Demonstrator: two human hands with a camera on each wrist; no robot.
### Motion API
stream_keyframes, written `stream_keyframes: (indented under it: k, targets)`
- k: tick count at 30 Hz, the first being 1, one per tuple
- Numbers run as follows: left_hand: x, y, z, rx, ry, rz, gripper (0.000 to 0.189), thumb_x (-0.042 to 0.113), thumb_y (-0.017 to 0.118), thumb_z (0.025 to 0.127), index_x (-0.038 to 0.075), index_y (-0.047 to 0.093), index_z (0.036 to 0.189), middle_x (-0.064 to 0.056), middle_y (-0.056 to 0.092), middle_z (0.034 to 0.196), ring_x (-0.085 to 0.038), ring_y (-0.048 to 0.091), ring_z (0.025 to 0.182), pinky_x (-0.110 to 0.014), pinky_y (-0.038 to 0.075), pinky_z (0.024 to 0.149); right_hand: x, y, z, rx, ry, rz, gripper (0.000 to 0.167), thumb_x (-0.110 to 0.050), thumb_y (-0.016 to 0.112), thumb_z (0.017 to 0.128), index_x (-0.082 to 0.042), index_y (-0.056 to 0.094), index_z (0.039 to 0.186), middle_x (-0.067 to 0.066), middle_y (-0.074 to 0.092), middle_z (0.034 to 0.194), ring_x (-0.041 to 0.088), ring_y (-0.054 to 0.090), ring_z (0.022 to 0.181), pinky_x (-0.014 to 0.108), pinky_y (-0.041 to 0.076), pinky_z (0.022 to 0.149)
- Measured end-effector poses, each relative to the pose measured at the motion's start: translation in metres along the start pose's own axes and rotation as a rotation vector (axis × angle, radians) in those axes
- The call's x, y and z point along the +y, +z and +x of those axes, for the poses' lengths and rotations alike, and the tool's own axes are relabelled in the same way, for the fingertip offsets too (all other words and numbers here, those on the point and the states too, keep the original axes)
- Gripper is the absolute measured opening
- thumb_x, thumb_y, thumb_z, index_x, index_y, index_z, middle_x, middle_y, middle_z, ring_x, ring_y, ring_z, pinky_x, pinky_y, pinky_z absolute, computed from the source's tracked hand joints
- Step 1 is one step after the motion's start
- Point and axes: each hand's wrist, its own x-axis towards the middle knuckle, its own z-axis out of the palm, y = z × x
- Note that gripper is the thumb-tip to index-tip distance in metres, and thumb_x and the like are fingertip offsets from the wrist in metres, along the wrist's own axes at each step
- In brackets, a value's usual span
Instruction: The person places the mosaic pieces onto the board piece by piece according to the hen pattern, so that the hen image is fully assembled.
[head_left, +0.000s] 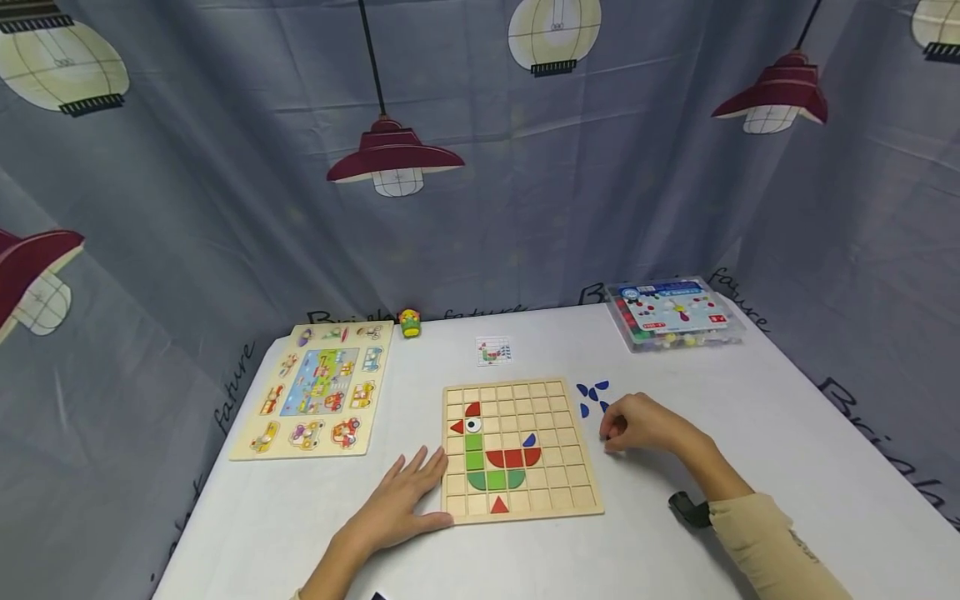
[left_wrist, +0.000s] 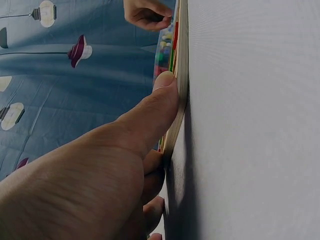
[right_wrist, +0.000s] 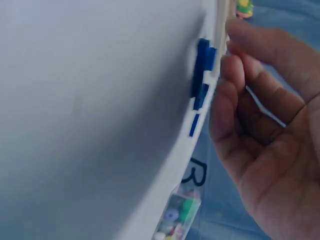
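My left hand (head_left: 405,508) lies with its fingers spread at the left edge of a wooden grid board (head_left: 540,408). In the left wrist view, its thumb (left_wrist: 162,95) presses against the board's edge. On the board, red, green, white and blue pieces form a bird-like picture, with a blue piece (head_left: 529,440) above the red row and a red triangle (head_left: 499,505) at the bottom. My right hand (head_left: 641,423) is right of the board with curled fingers, close beside several loose blue pieces (head_left: 584,410). I cannot tell whether its fingertips hold a piece.
A small pattern card (head_left: 493,351) lies behind the board. At left is a wooden picture puzzle (head_left: 375,425), with a small yellow-green toy figure (head_left: 409,323) near its far corner. A clear plastic box (head_left: 675,312) stands at the back right. A grey curtain (head_left: 480,233) surrounds the white table (head_left: 540,558).
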Motion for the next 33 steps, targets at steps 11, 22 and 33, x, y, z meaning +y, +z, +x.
stream_keyframes:
  k: [11, 22, 33]
  targets:
    - [-0.002, 0.0, -0.001, 0.004, -0.007, -0.001, 0.09, 0.062, 0.064, 0.082, 0.006, 0.039, 0.149, -0.007, 0.034, 0.158, -0.035, 0.022, 0.15, -0.057, 0.013, 0.122, 0.005, 0.005, -0.011, 0.103, 0.159, -0.073, 0.021, -0.023, 0.085, 0.072, -0.011, 0.068, 0.073, -0.003, 0.058, 0.065, 0.011, 0.05, 0.063, 0.021, 0.04, 0.054]
    - [0.0, 0.0, 0.0, -0.006, -0.004, 0.0, 0.091, 0.062, 0.063, 0.082, 0.005, 0.038, 0.149, -0.008, 0.034, 0.158, -0.036, 0.022, 0.15, -0.058, 0.013, 0.122, 0.017, 0.005, -0.005, 0.121, 0.093, -0.034, 0.016, -0.014, 0.082, 0.073, -0.01, 0.068, 0.082, -0.004, 0.059, 0.071, 0.01, 0.05, 0.067, 0.02, 0.042, 0.056]
    - [0.001, 0.001, 0.001, 0.002, 0.008, 0.007, 0.09, 0.061, 0.064, 0.083, 0.005, 0.039, 0.148, -0.008, 0.035, 0.158, -0.036, 0.023, 0.149, -0.058, 0.014, 0.121, 0.028, 0.003, -0.001, 0.073, 0.065, 0.024, 0.017, -0.014, 0.083, 0.074, -0.009, 0.069, 0.082, -0.003, 0.061, 0.072, 0.011, 0.053, 0.068, 0.019, 0.045, 0.056]
